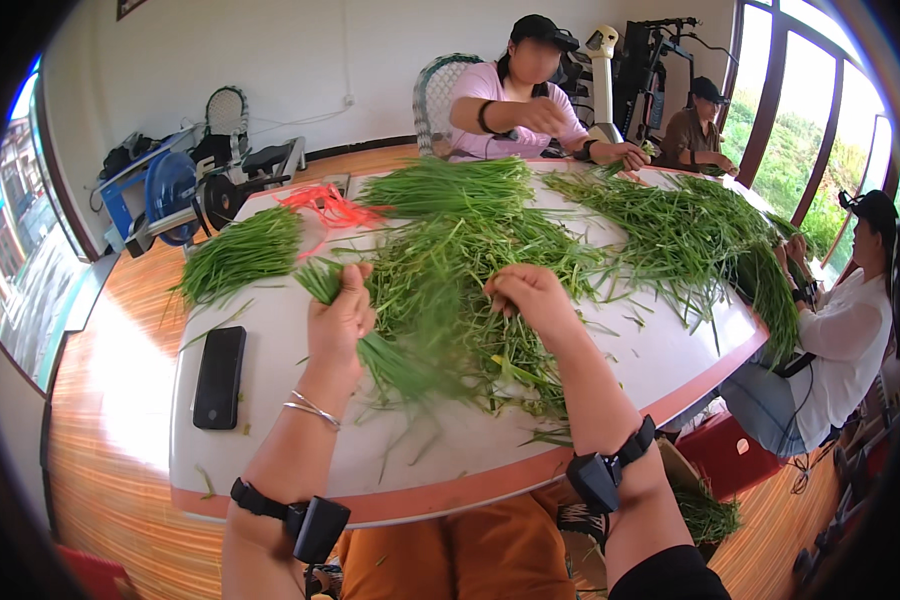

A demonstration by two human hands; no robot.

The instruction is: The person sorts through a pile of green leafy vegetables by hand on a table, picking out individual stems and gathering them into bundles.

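Note:
My left hand (338,318) is closed round a bunch of long green chives (398,366). Their blades stick out on both sides of the fist, and the lower ends are smeared by motion. To its right, my right hand (532,298) is bent over the loose heap of chives (470,255) with its fingers pressed together. What they pinch, if anything, I cannot make out. Beyond the heap lies an aligned stack of chives (450,188), and a neat pile of chives (242,252) rests at the left. Red plastic strips (338,206) lie between these two.
A black phone (219,378) lies on the white table (280,440) near its left edge. Another chive heap (670,240) covers the right side. A person in pink (515,105) sits opposite; a person in white (850,330) and another in brown (697,130) work along the right.

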